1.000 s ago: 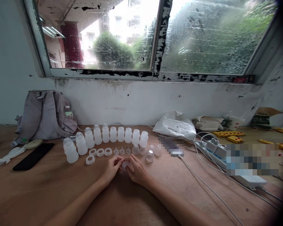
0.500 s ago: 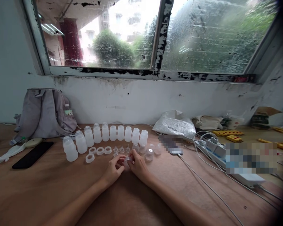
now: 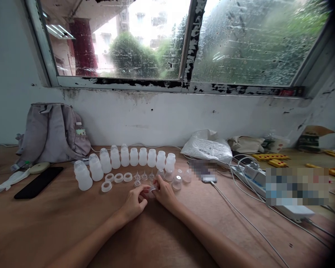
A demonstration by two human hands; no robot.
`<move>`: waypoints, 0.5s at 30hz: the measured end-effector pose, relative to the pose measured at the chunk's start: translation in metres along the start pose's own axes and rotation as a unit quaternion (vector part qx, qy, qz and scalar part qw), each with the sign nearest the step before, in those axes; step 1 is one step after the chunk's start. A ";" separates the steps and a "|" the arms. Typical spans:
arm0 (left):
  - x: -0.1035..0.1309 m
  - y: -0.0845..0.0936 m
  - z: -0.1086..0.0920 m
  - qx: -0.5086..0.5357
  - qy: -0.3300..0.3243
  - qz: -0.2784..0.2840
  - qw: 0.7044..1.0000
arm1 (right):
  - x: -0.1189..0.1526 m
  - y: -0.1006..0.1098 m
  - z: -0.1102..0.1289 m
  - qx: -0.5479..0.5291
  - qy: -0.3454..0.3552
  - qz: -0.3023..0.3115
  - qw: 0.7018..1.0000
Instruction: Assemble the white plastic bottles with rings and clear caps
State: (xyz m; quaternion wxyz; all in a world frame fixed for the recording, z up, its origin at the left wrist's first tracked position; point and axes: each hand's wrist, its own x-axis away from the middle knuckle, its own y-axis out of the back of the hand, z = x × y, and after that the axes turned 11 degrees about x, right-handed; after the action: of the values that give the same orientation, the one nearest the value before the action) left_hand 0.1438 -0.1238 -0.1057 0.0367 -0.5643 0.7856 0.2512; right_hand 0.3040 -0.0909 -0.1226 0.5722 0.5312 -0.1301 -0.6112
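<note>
My right hand is closed on a translucent bottle collar ring, partly hidden by its fingers. Beside it my left hand has thumb and fingers apart; the fingertips come close to the ring, and whether they touch it I cannot tell. Just beyond are clear bottle nipples in a small group. Several loose collar rings lie left of them. Clear dome caps stand to the right of my right hand. Behind, a curved row of frosted baby bottles stands upright, those at the left end capped.
A grey backpack leans on the wall, with a black phone before it. At right are a silvery plastic bag, a phone on a charging cable and a white power strip with trailing cords.
My left fingers have drawn slightly away from the collar ring and spread. My right hand keeps the ring, now turned a little. Bottles and other parts stay in place.
</note>
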 end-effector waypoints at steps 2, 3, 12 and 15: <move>-0.008 0.007 -0.001 -0.048 -0.021 -0.003 0.999 | 0.001 0.000 -0.004 -0.012 0.003 -0.002 1.000; -0.015 0.012 -0.001 -0.082 -0.030 -0.015 0.996 | 0.001 0.000 -0.005 -0.019 0.001 -0.007 1.000; -0.113 0.064 0.016 -0.328 0.018 -0.179 0.927 | 0.007 0.008 0.000 -0.078 0.040 -0.018 0.996; -0.124 0.062 0.021 -0.363 0.020 -0.182 0.914 | 0.008 0.010 0.003 -0.079 0.040 -0.028 0.996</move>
State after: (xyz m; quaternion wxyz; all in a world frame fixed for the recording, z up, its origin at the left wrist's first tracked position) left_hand 0.1273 0.0084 -0.0599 -0.1417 -0.6768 0.5245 0.4966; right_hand 0.3093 -0.1021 -0.1178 0.5998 0.5118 -0.0441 -0.6135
